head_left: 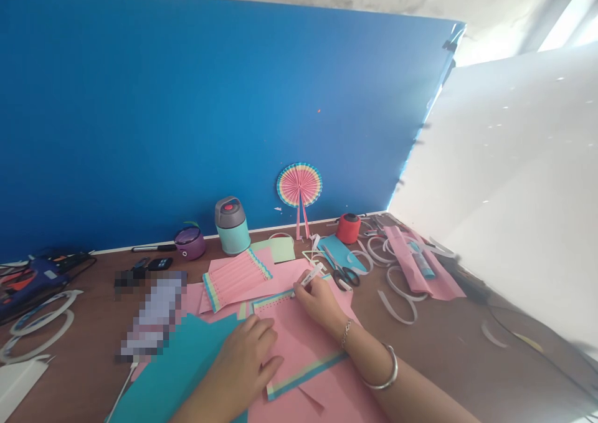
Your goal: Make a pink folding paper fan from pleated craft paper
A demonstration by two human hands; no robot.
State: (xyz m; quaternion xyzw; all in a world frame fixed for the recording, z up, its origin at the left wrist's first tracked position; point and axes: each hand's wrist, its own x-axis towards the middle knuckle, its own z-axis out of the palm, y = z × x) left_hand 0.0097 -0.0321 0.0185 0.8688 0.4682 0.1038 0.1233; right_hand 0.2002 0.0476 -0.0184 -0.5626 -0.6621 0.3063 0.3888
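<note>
A white marker pen point(311, 276) is gripped in my right hand point(319, 301), its tip down at the top border of a pink paper sheet point(303, 342). That sheet has yellow and blue strips along its top and bottom edges, with a row of small dark dots near the top. My left hand point(252, 361) lies with fingers spread on the sheet's left side, partly over teal paper point(187, 367). Beyond my hands lies a pleated pink sheet point(237, 280) with the same coloured borders and dots. A round pleated paper fan point(299, 185) stands against the blue panel.
Black-handled scissors point(343, 273) lie on blue paper just right of the work. White paper strips point(399, 298) curl across the table's right. A teal flask point(232, 227), purple pot point(190, 242) and red container point(348, 228) line the back. A blue glue gun point(35, 280) lies far left.
</note>
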